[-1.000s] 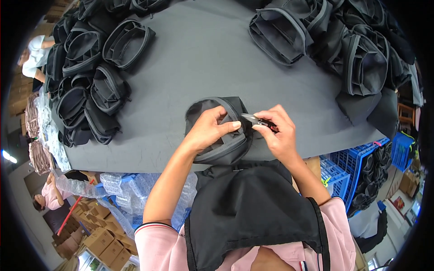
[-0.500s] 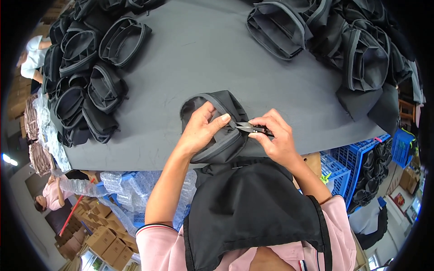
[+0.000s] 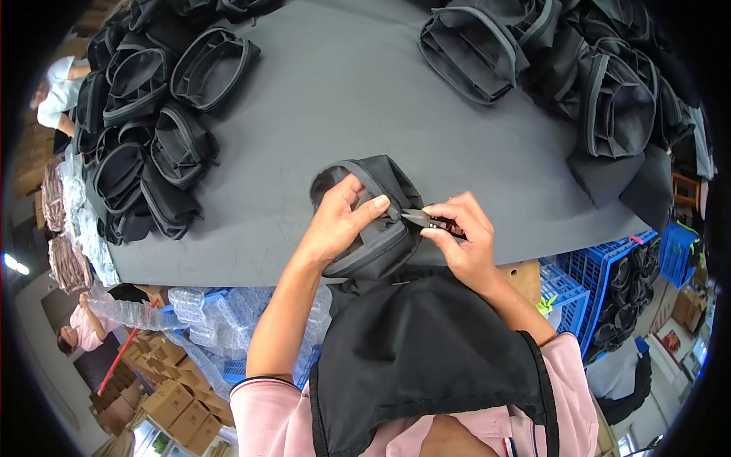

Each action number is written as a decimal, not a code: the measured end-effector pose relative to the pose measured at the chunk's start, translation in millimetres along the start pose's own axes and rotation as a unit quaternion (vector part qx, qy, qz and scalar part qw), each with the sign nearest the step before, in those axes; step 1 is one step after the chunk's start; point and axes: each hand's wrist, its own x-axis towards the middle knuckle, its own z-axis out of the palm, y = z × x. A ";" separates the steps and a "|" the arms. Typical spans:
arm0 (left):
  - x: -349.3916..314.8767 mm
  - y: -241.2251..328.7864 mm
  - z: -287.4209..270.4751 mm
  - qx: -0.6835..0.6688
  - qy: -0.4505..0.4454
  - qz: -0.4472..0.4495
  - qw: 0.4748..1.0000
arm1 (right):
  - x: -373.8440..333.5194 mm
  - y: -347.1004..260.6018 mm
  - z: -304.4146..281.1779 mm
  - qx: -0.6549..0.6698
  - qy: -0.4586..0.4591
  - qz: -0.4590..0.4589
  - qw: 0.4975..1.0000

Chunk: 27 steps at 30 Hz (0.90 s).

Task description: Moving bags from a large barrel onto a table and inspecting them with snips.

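A black fabric pouch (image 3: pixel 384 255) with an open zippered rim rests at the near side of the grey table. My left hand (image 3: pixel 344 217) grips its rim, the thumb on the zipper edge and the other fingers inside the pouch. In my right hand (image 3: pixel 466 236) is a pair of thread snips (image 3: pixel 422 219), pinched between thumb and fingers. The blades of the snips touch or nearly touch the pouch's right edge, just beside my left thumb. Whether a thread lies between the blades is too small to tell.
Black pouches (image 3: pixel 209 68) pile up at the table's (image 3: pixel 320 99) far left, and more pouches (image 3: pixel 468 57) at the far right. Blue crates (image 3: pixel 598 263) stand by the right edge. Bubble wrap (image 3: pixel 221 316) and cardboard boxes (image 3: pixel 171 404) are at lower left. Two other people are further left.
The snips' blades look closer together than before, and my right hand's fingers have squeezed in. The pouch has shifted slightly to the right.
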 end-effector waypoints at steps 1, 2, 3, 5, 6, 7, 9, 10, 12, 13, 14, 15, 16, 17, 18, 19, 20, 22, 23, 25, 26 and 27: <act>-2.9 3.8 -1.0 -0.015 0.005 0.003 1.000 | 2.7 -2.8 2.2 0.006 -0.013 0.001 1.000; -4.7 4.0 -1.6 -0.030 0.007 -0.001 1.000 | 5.4 -6.6 4.3 0.013 -0.026 0.002 1.000; -6.4 3.8 -0.5 -0.046 0.009 -0.004 0.999 | 5.8 -11.4 2.0 0.018 -0.029 -0.008 0.999; -15.5 10.4 1.5 -0.054 -0.002 0.040 0.998 | 7.9 -21.0 -4.0 -0.074 -0.008 -0.132 0.988; -17.9 13.7 1.7 -0.052 -0.022 0.070 0.996 | 7.9 -25.8 -6.3 -0.090 0.002 -0.164 0.982; -20.5 17.1 0.8 -0.069 -0.044 0.053 0.995 | 5.9 -28.4 -9.1 -0.108 0.013 -0.194 0.975; -20.4 17.8 -0.5 -0.096 -0.059 0.044 0.993 | 9.9 -27.8 -8.0 -0.086 -0.014 -0.179 0.980; -19.5 13.2 2.4 -0.122 -0.029 0.025 0.992 | 10.4 -31.2 -10.3 -0.087 -0.033 -0.147 0.985; -25.7 1.3 0.6 -0.155 0.015 0.012 0.988 | 0.7 -45.0 -19.0 -0.054 -0.030 -0.140 0.988; -31.7 -0.7 4.7 -0.165 0.017 0.018 0.986 | -2.7 -52.2 -24.6 -0.037 -0.019 -0.112 0.993; -33.0 1.3 7.4 -0.238 0.010 0.016 0.971 | 0.8 -53.5 -22.5 -0.034 -0.021 -0.123 0.992; -30.0 -1.0 6.0 -0.236 0.015 0.027 0.971 | 4.9 -52.9 -18.0 -0.010 -0.008 -0.054 0.998; -24.1 -6.6 1.6 -0.312 0.051 -0.053 0.947 | 8.9 -51.0 -13.3 0.015 0.003 0.012 1.000; -16.8 -11.0 -2.7 -0.384 0.082 -0.131 0.910 | 12.6 -34.4 -3.4 0.108 0.003 0.081 0.991; -15.1 -14.6 -2.7 -0.380 0.144 -0.172 0.897 | 8.1 -33.9 -7.9 0.044 -0.006 0.050 0.998; -13.1 -5.3 -10.7 -0.379 0.145 -0.164 0.899 | 5.7 -34.6 -11.2 -0.023 -0.013 0.026 0.999; -20.3 11.4 -18.5 -0.378 0.173 -0.089 0.905 | 2.9 -28.5 -11.0 -0.041 0.007 -0.028 0.999; -35.6 50.3 -46.0 -0.378 0.222 0.060 0.897 | 4.9 -24.9 -10.4 0.021 -0.007 0.028 0.999; -41.2 64.3 -71.4 -0.293 0.282 0.179 0.896 | 7.4 -22.6 -8.1 0.082 -0.025 0.087 0.992; -54.4 112.6 -117.9 -0.236 0.370 0.359 0.824 | 7.4 -5.6 -4.4 0.085 -0.025 0.017 0.996; -59.1 144.6 -131.6 -0.221 0.359 0.446 0.789 | 1.7 -5.9 -7.2 0.095 -0.022 0.098 0.990; -68.4 163.6 -158.1 -0.208 0.334 0.500 0.772 | -0.2 -12.1 -9.6 0.110 -0.023 0.173 0.978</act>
